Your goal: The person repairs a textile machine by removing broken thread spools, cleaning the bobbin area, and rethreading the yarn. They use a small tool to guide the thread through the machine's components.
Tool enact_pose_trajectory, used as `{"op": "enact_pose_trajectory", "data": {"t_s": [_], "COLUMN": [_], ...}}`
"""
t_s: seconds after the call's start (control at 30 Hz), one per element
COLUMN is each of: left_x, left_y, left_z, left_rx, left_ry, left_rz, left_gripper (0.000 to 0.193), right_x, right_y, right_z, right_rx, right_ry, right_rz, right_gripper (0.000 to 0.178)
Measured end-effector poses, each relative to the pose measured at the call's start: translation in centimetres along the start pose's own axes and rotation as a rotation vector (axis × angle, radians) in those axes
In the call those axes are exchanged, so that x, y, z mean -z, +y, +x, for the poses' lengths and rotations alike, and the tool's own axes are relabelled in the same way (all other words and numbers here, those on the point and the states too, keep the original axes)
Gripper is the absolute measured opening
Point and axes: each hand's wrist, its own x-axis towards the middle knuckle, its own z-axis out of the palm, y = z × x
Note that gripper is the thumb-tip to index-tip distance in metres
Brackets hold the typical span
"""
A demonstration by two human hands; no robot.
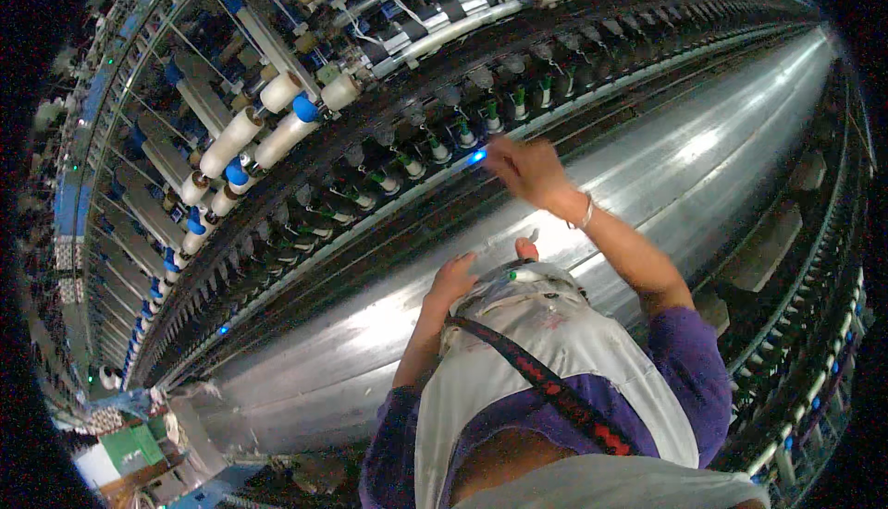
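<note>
My right hand (530, 172) reaches out over the front rail of a long spinning frame, by a small blue light (477, 156). Its fingers look curled together; anything between them is too small and blurred to make out. Just beyond stands a row of spindles carrying white bobbins with green tops (493, 119). Close to my body, my left hand (453, 278) is held at the left side of my white apron (592, 329), fingers loosely stretched and nothing visible in them. A white-and-green bobbin (525, 276) lies at the apron's upper edge.
White rollers with blue ends (287, 130) line the machine's upper side. A shiny metal floor strip (638, 185) runs along the aisle. Another machine row (786, 324) borders the right. At the lower left are boxes, including a green one (131, 449).
</note>
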Motion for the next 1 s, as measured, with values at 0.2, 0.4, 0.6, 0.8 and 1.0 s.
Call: {"op": "enact_pose_trajectory", "data": {"t_s": [0.2, 0.4, 0.6, 0.8, 1.0], "left_x": [1.0, -1.8, 0.9, 10.0, 18.4], "left_y": [3.4, -3.6, -6.0, 2.2, 14.1], "left_z": [1.2, -4.3, -3.7, 4.4, 10.9], "left_rx": [0.021, 0.140, 0.016, -0.108, -0.378], "left_ry": [0.185, 0.195, 0.181, 0.225, 0.254], "left_rz": [-0.108, -0.064, -0.218, -0.769, -1.215], "left_gripper": [0.046, 0.048, 0.053, 0.050, 0.036], "right_x": [-4.1, -5.5, -7.7, -10.8, -12.1], "right_y": [3.5, 4.4, 4.1, 1.8, 3.1], "right_z": [14.0, 16.3, 16.2, 13.2, 15.0], "right_rx": [0.258, 0.473, 0.226, -0.323, -0.660], "right_ry": [0.341, 0.262, 0.540, 0.675, 0.579], "right_rz": [-0.303, -0.641, -0.387, 0.333, 1.409], "right_gripper": [0.012, 0.011, 0.012, 0.014, 0.023]}}
